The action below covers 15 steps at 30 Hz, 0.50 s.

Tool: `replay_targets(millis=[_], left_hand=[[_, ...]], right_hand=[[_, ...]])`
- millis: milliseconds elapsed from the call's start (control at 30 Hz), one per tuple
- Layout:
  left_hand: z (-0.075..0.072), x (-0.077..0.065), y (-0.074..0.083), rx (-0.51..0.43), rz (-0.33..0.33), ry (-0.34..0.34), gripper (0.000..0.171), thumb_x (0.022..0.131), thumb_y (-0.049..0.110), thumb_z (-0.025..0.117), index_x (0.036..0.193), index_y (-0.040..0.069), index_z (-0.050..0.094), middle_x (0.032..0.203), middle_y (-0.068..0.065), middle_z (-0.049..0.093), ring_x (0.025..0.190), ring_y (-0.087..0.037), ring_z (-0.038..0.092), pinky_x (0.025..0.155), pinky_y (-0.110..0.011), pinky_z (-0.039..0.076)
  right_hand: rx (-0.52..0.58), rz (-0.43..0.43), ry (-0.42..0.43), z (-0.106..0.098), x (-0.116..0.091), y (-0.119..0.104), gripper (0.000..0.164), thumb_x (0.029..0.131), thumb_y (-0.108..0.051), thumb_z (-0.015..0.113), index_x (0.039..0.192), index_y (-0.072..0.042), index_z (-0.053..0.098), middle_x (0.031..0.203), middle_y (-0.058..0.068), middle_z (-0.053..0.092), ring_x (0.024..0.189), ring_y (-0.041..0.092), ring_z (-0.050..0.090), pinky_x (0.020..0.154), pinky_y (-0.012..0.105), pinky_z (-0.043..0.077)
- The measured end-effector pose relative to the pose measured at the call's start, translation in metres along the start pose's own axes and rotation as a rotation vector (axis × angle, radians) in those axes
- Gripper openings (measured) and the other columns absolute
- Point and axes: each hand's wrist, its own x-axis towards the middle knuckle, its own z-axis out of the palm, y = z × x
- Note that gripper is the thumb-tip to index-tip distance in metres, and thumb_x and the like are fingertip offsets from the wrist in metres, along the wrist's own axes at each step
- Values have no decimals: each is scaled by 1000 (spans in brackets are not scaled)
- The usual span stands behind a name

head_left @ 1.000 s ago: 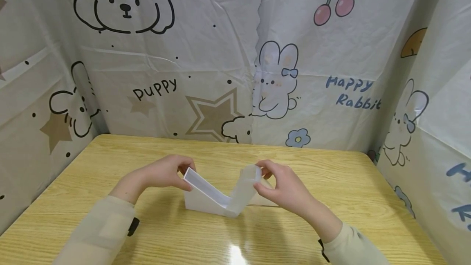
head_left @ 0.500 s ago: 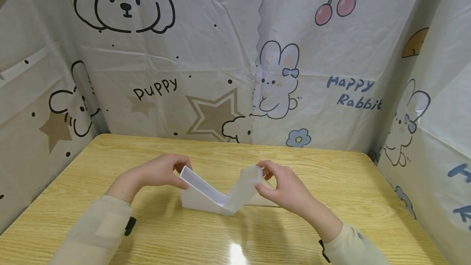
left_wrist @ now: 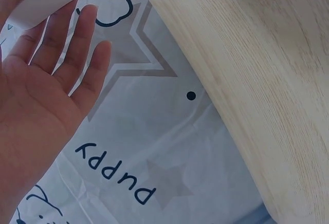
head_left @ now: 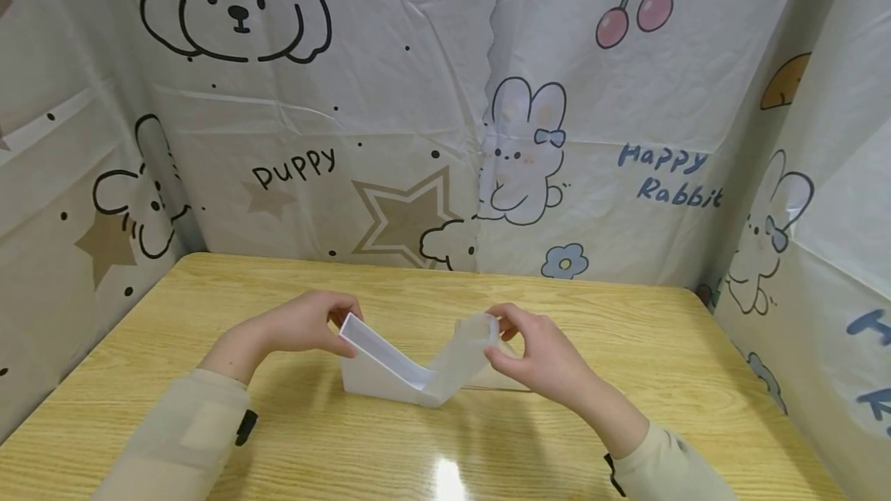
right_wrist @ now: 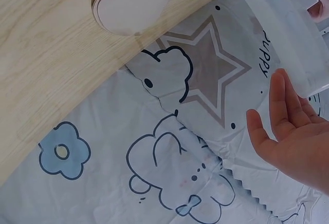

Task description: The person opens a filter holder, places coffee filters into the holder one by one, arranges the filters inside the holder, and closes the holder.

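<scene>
My left hand (head_left: 302, 323) grips the raised left end of a white box (head_left: 376, 379), thumb on the near side and fingers behind. The box has an open top whose edge slopes down to the right. From its low end a translucent plastic piece (head_left: 455, 358) rises to the right, so the two form a V. My right hand (head_left: 536, 342) pinches the upper end of that piece between thumb and fingers. In the left wrist view the box (left_wrist: 56, 0) crosses the top corner above my fingers. The right wrist view has the translucent piece (right_wrist: 282, 34) beside my fingertips.
A pale, flat, rounded object (right_wrist: 136, 5) lies on the wooden table (head_left: 278, 431), partly hidden behind the translucent piece in the head view. Cloth walls (head_left: 390, 99) with cartoon prints stand around the table's back and sides.
Over the first half second my left hand and the white box shift slightly left, the translucent piece's low end moving with them. My right hand stays nearly still. Little differs after that.
</scene>
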Motion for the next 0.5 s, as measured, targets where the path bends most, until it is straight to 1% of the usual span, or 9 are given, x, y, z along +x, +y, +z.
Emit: replay_targets(millis=[100, 300, 500], left_hand=[[0, 0, 0, -1, -2, 0, 28, 73, 23, 79, 91, 12, 60, 90, 1, 64, 86, -13, 57, 76, -32, 45], [-2, -1, 0, -5, -1, 5, 28, 73, 22, 79, 90, 11, 60, 89, 1, 64, 86, -13, 57, 76, -32, 45], [-3, -2, -3, -8, -1, 3, 28, 73, 23, 79, 91, 11, 59, 90, 1, 64, 87, -13, 57, 76, -32, 45]], right_hand=[[3, 11, 1, 0, -1, 1, 34, 83, -19, 66, 115, -9, 59, 89, -3, 66, 84, 11, 56, 69, 25, 44], [-2, 12, -6, 1, -2, 4, 37, 83, -18, 65, 118, -8, 57, 89, -2, 65, 84, 12, 57, 70, 25, 44], [27, 40, -22, 1, -3, 6, 38, 83, -17, 64, 119, -8, 56, 90, -2, 64, 85, 18, 58, 70, 24, 44]])
